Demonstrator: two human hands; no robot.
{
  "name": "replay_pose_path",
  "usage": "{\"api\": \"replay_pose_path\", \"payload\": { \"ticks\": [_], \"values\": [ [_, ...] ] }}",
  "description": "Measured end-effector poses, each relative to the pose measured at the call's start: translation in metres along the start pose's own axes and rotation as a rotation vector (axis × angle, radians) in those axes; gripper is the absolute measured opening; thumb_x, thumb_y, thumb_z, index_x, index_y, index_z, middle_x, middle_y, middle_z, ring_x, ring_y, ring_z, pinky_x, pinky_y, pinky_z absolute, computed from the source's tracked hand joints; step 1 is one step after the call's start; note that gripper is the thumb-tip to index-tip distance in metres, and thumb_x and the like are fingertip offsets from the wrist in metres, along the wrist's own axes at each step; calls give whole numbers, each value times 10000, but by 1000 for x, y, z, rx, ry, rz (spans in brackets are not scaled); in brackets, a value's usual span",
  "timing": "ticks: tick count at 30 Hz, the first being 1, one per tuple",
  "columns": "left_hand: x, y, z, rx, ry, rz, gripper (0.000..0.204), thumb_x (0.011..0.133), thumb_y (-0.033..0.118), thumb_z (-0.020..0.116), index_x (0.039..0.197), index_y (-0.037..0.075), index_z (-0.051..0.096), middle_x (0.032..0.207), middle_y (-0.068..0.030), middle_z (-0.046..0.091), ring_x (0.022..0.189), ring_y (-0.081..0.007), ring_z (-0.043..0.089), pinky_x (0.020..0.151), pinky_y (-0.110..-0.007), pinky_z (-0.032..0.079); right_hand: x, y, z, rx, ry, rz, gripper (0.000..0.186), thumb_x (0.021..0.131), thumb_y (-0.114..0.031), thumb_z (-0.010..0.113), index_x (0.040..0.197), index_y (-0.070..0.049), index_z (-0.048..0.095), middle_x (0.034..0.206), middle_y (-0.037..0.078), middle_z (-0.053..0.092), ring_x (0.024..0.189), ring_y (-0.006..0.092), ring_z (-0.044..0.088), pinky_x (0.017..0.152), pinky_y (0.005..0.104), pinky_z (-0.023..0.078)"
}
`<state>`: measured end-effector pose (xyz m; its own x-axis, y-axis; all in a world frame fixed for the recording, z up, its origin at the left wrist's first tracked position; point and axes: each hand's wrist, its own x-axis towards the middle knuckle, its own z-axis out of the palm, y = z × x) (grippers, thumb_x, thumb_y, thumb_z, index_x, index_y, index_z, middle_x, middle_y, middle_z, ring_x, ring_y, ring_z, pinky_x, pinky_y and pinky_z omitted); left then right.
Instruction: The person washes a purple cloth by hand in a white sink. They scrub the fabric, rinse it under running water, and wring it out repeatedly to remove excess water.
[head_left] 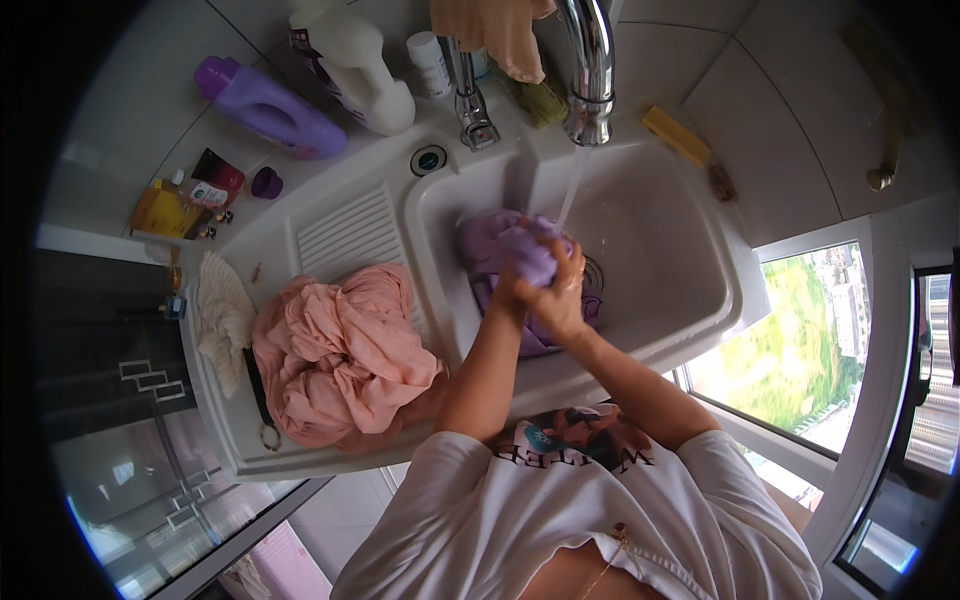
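Both my hands are over the sink basin [660, 240], closed on a bunched piece of wet-looking purple cloth [530, 255]. My right hand [563, 295] wraps the cloth from the right, fingers curled over it. My left hand [513, 288] presses against it from the left, and most of its fingers are hidden by the cloth and the other hand. More of the purple fabric hangs and lies below them in the basin. From the chrome faucet [588, 120], a thin stream of water falls just behind and beside my right fingers.
Left of the basin, a pink cloth heap [345, 350] covers part of the ribbed drainboard [345, 230]. A cream cloth [222, 310] lies farther left. Along the back stand a purple bottle [275, 110] and a white jug [365, 80]. A yellow-handled brush [680, 140] rests on the right rim.
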<state>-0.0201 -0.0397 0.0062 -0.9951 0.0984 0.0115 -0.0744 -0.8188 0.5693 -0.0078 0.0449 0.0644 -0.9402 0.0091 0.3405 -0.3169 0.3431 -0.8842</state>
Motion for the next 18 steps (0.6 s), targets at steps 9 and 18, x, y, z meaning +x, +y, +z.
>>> {"api": "replay_pose_path", "payload": {
  "ticks": [9, 18],
  "values": [
    [-17, -10, 35, -208, 579, -442, 490, 953, 477, 362, 1227, 90, 483, 1234, -128, 516, 1123, -314, 497, 939, -543, 396, 62, 31, 5, -82, -217, 430, 407, 623, -301, 715, 887, -22, 580, 1019, 236, 540, 970, 440, 505, 831, 458, 431],
    [-13, 33, 41, -486, 162, -347, 590, 866, 607, 437, 946, 35, 557, 974, -134, 583, 978, -291, 551, 885, -402, 441, -2, -32, -19, -115, -112, -128, 472, 601, -242, 701, 1035, -98, 585, 1099, 182, 517, 993, 393, 488, 882, 482, 368]
  ]
}}
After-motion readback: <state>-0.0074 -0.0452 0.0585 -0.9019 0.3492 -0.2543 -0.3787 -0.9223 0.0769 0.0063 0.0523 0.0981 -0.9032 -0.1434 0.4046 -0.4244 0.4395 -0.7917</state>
